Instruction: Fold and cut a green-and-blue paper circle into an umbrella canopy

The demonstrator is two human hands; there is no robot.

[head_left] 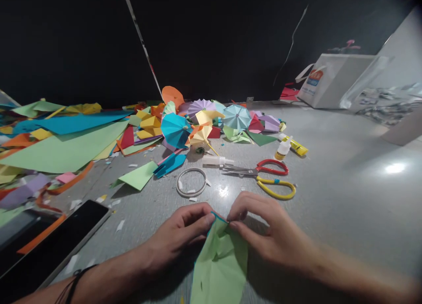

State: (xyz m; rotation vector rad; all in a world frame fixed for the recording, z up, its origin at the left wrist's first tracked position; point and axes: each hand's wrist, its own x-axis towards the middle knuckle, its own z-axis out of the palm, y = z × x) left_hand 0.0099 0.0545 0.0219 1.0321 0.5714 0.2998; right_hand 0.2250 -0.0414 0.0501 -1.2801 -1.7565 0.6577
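A folded sheet of light green paper (221, 260), edged with blue at its top and left side, stands tapered toward me with creases down its middle. My left hand (189, 222) pinches its upper left corner between thumb and fingers. On the other side, my right hand (260, 222) grips the upper right edge with thumb and forefinger. Just beyond the hands lie a grey ring (178, 185), scissors (257, 172) with one red and one yellow handle, and a small clear tube (214, 160) with a nozzle.
Folded paper umbrellas (237, 117) and shapes are heaped at the back. Large coloured sheets (69, 152) and scraps spread leftward. A phone (79, 231) lies at lower left. A small white bottle (283, 149) and yellow tube (298, 147) sit right of the heap; a white bag (339, 82) stands behind.
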